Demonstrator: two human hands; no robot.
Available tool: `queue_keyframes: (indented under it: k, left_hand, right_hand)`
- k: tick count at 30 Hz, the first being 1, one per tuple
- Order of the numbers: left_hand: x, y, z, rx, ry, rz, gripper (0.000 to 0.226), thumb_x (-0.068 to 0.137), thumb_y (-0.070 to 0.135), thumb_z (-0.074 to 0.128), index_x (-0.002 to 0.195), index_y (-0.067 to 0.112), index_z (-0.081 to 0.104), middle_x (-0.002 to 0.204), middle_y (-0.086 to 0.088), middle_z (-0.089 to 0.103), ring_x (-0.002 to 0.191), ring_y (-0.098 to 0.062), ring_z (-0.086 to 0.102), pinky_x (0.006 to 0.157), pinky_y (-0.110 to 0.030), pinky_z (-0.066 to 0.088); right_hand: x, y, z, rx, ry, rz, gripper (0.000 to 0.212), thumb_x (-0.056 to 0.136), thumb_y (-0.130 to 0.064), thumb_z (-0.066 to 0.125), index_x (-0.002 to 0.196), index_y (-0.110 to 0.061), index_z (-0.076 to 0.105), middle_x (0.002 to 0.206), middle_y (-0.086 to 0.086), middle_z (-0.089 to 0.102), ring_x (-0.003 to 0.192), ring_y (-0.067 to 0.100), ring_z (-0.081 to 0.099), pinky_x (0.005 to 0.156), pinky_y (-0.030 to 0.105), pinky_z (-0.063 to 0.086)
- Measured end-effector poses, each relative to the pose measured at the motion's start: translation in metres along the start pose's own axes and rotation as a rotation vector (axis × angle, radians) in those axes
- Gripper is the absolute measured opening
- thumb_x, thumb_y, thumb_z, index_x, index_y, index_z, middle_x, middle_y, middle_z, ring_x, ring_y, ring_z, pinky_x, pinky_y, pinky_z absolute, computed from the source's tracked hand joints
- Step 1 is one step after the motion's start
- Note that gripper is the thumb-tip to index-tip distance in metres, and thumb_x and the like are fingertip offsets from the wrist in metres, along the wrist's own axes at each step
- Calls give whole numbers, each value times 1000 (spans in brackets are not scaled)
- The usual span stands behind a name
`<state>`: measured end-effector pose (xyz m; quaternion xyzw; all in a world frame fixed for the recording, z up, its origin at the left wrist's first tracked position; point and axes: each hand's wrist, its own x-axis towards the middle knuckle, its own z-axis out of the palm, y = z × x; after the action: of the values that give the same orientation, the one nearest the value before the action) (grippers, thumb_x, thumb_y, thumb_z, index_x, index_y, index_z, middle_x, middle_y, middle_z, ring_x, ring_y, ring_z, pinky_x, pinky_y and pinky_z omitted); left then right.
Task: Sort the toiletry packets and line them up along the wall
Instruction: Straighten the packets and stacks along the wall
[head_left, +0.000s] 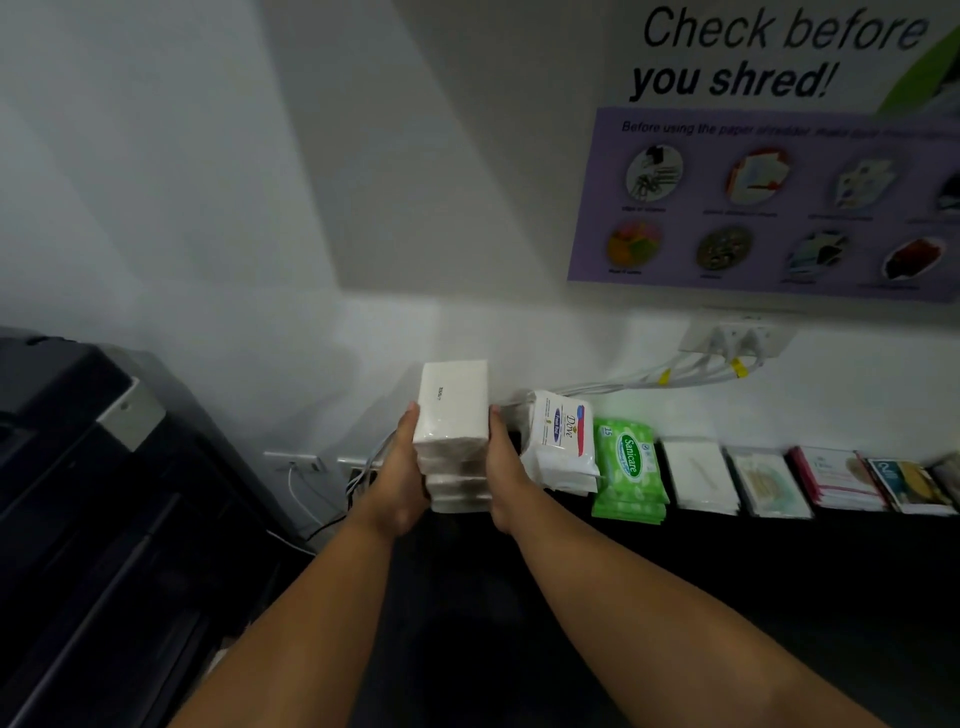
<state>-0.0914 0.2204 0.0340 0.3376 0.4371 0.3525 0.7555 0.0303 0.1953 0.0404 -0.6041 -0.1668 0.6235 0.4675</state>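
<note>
A stack of white tissue packets (454, 415) is clasped between my left hand (402, 475) on its left side and my right hand (506, 480) on its right side. The stack sits at the left end of a row along the wall (208, 208). To its right stand white Dove wipe packets (563, 441), green Sanicare packets (628, 473), plain white packets (698, 475), pale patterned packets (769, 483), pink-edged packets (836, 478) and blue-and-yellow packets (909, 483). All rest on a black counter (727, 597).
A dark printer or copier (93, 493) fills the left side. White cables (649, 376) run from a wall socket (737, 338) behind the Dove packets. More sockets and wires (322, 467) sit low on the wall. A shredder poster (779, 156) hangs above.
</note>
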Motion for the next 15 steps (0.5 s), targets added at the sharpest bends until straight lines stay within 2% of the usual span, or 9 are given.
queue_keyframes:
  k: [3, 6, 10, 13, 15]
  left_hand:
    - [-16, -12, -1, 12, 15, -31, 69, 93, 73, 30, 128, 26, 66, 122, -11, 70, 112, -28, 68, 98, -46, 49]
    - [-32, -23, 0, 35, 38, -32, 68, 93, 74, 32, 130, 28, 65, 126, -9, 69, 116, -28, 66, 104, -48, 46]
    - [-57, -39, 5, 50, 59, -32, 68, 92, 77, 31, 129, 31, 65, 127, -8, 68, 118, -29, 65, 109, -53, 42]
    - [-74, -51, 7, 46, 82, -21, 74, 90, 79, 28, 131, 28, 64, 127, -9, 69, 117, -29, 65, 109, -52, 42]
    - [-83, -58, 9, 47, 96, 0, 77, 91, 78, 25, 134, 26, 61, 126, -9, 69, 117, -28, 65, 108, -49, 43]
  right_hand:
    - [-13, 16, -6, 7, -47, 3, 58, 94, -71, 33, 110, -29, 70, 101, -1, 75, 89, 16, 69, 67, 29, 51]
    - [-24, 33, -14, 4, -85, -23, 62, 92, -75, 29, 115, -33, 69, 106, 0, 76, 95, 19, 72, 81, 34, 56]
    - [-42, 50, -25, -55, -107, -18, 68, 89, -79, 25, 124, -36, 64, 106, -2, 75, 94, 17, 72, 78, 32, 54]
    - [-53, 63, -35, -92, -170, -15, 69, 89, -79, 23, 129, -36, 61, 108, -4, 75, 96, 16, 72, 82, 34, 54]
    - [-58, 68, -43, -97, -190, -10, 68, 91, -78, 24, 131, -35, 58, 109, -3, 75, 96, 16, 73, 80, 34, 54]
